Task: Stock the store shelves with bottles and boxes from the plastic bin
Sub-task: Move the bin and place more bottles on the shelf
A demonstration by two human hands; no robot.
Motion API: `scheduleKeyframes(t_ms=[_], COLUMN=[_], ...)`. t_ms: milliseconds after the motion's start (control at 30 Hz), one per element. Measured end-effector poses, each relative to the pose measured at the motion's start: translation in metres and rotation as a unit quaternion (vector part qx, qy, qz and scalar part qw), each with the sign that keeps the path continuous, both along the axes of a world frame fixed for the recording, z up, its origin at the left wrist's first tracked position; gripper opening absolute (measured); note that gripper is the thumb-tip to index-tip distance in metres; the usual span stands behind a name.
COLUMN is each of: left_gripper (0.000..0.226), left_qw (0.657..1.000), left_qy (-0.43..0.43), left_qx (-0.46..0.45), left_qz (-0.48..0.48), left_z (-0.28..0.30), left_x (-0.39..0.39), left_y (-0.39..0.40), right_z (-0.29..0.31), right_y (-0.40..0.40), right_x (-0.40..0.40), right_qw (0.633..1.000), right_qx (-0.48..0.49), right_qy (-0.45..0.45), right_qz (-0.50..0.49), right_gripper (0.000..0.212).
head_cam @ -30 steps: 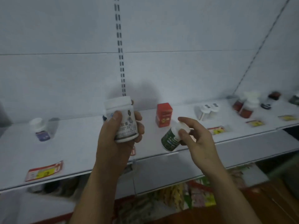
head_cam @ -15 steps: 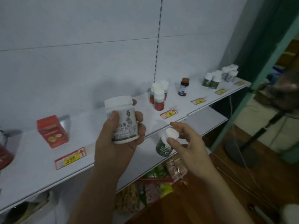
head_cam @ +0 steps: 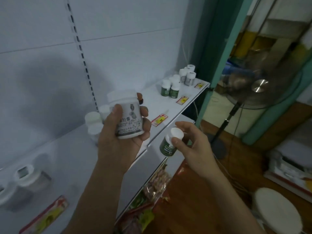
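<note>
Two held bottles, white bottle [head_cam: 127,115] in left hand [head_cam: 121,141], green bottle [head_cam: 169,144] in right hand [head_cam: 194,146].

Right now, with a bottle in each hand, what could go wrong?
The right hand only pinches the small green bottle near its cap, beyond the shelf edge; a slip would probably drop it. Setting it among the crowded green bottles could topple them. The left hand holds the white bottle more securely.
</note>
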State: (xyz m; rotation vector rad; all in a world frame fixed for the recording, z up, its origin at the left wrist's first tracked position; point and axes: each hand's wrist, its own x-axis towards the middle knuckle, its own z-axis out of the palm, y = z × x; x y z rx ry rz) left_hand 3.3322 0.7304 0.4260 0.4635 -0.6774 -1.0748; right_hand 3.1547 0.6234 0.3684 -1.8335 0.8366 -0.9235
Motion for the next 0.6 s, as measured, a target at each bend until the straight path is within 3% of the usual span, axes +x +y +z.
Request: scheduleKeyframes(t_ms=[333, 600], left_gripper=[0.085, 0.072], left_qw=[0.999, 0.997], left_qy=[-0.008, 0.019], left_qx=[0.015, 0.052], left_qz=[-0.028, 0.06], left_z=[-0.017, -0.043], left_x=[0.009, -0.001], left_y=[-0.15, -0.275], right_z=[0.007, 0.006], right_y=[-0.152, -0.346], right_x=[-0.004, 0.014], right_qw=[0.997, 0.992], right_qx=[-0.023, -0.096], right_qy=[-0.002, 0.077], right_qz=[-0.073, 0.013], right_gripper=[0.033, 0.037])
